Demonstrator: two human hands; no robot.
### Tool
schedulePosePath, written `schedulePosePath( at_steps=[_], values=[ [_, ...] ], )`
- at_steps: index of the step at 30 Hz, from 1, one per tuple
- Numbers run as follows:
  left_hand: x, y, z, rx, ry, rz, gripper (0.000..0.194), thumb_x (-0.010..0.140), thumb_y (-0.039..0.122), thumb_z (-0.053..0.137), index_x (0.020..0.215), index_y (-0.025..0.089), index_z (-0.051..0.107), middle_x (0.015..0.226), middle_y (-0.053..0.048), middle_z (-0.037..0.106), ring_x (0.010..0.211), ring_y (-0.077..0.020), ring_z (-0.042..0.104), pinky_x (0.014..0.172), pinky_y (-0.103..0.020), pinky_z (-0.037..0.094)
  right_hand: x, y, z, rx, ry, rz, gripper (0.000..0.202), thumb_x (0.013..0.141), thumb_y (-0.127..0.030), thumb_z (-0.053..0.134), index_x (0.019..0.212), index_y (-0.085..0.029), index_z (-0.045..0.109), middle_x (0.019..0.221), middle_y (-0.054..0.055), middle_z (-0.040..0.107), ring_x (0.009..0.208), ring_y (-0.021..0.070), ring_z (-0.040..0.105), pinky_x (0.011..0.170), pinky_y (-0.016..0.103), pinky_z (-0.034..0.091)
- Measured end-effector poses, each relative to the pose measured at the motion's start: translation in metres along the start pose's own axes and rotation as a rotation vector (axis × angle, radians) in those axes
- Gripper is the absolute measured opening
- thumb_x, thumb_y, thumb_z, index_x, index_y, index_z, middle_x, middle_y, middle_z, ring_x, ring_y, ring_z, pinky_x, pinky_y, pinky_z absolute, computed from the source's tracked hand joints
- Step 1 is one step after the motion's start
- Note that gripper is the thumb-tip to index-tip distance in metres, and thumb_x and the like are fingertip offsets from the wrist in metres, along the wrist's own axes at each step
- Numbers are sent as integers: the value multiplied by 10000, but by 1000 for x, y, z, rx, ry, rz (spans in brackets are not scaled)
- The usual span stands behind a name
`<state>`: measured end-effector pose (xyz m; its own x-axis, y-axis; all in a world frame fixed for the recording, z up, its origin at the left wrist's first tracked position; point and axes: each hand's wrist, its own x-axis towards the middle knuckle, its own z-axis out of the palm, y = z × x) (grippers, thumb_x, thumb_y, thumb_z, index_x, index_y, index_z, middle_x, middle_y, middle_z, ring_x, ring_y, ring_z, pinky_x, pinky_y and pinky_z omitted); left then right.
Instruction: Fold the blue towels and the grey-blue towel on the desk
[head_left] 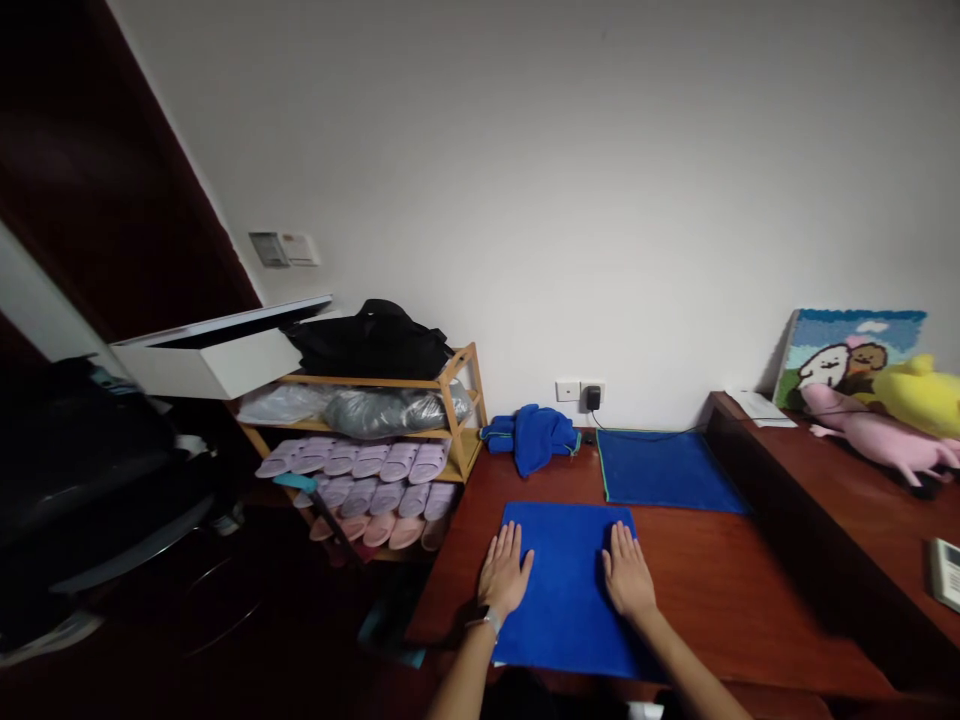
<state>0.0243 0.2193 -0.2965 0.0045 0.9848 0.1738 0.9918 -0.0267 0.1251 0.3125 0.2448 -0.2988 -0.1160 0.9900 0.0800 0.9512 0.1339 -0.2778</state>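
Observation:
A blue cloth (566, 600) lies spread flat on the reddish-brown wooden table (720, 580), close to the front edge. My left hand (505, 572) rests flat on its left side, fingers stretched out and pointing away from me. On the opposite side, my right hand (628, 574) is pressed flat too, with its thumb apart. Neither hand holds anything. Farther back lies a second blue cloth (667, 468) with a green edge, laid flat. Beside it to the left, a crumpled blue cloth (541, 436) sits in a bunched heap near the wall.
A wooden shoe rack (471, 450) with several slippers (397, 462) stands left of the table, a black bag (375, 340) on top. A plugged-in charger (593, 398) trails a cable over the back. To the right, a raised surface holds a pink plush toy (870, 425) and a yellow one (919, 395).

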Motion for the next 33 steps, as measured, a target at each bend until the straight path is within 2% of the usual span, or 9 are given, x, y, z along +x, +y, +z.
schedulePosePath(
  at_steps=[3,5,8,12,15,18,23,26,33],
  values=[
    [2,1,-6,12,23,36,690,1046,542,238,1625,168,259,1646,-114,383,1537,-265,319,1263,-494,263,-30,2,6,29,-19,-9,710,1028,-441,211,1597,-20,263,1683,137,206,1573,241,154,1290,416,138],
    [4,13,-13,-1,61,80,684,1052,533,235,1625,161,257,1638,-115,400,1536,-258,321,1267,-488,256,-38,1,5,33,-43,-2,712,1026,-441,209,1598,-22,257,1684,129,204,1572,237,159,1291,415,139],
    [2,57,-19,-64,99,173,667,1069,503,181,1621,135,258,1663,-111,345,1554,-233,275,1273,-460,254,-39,-2,-1,31,-59,9,711,1024,-431,198,1597,-14,248,1685,130,193,1572,236,158,1291,403,131],
    [-8,129,-5,-161,27,321,663,1073,508,150,1616,150,277,1677,-89,313,1556,-215,266,1266,-435,282,-37,-2,-6,33,-70,-11,701,1020,-408,198,1589,-3,262,1680,145,199,1574,243,149,1290,412,124],
    [-17,150,7,-182,-35,353,658,1073,516,145,1611,171,301,1664,-83,348,1553,-200,276,1271,-427,277,-37,-1,-6,21,-80,-33,689,1014,-387,211,1587,-11,277,1682,139,202,1576,243,134,1289,405,120],
    [-23,127,6,-154,-65,332,665,1067,538,148,1618,191,285,1669,-74,339,1555,-204,270,1277,-447,259,-38,-1,-5,-8,-78,-26,694,1021,-402,188,1592,-16,263,1684,136,209,1575,239,136,1289,396,122],
    [-35,41,-9,-65,-46,97,712,1054,589,169,1616,169,287,1675,-104,299,1556,-241,263,1273,-475,258,-39,-2,-2,-23,-70,-6,698,1029,-412,177,1595,-9,238,1686,140,197,1573,241,148,1290,399,126],
    [-43,7,-8,-28,-16,20,717,1051,597,179,1618,169,275,1677,-109,294,1556,-247,264,1269,-488,264,-37,-2,-3,-25,-81,-4,702,1032,-418,170,1594,-2,224,1688,147,184,1574,246,138,1290,409,135],
    [-45,3,-5,-12,-1,-1,736,1046,603,193,1609,140,301,1673,-121,311,1557,-256,262,1270,-488,264,-48,-9,-7,-57,-73,12,693,1028,-397,203,1583,14,254,1677,168,217,1567,271,171,1289,429,147]
  ],
)
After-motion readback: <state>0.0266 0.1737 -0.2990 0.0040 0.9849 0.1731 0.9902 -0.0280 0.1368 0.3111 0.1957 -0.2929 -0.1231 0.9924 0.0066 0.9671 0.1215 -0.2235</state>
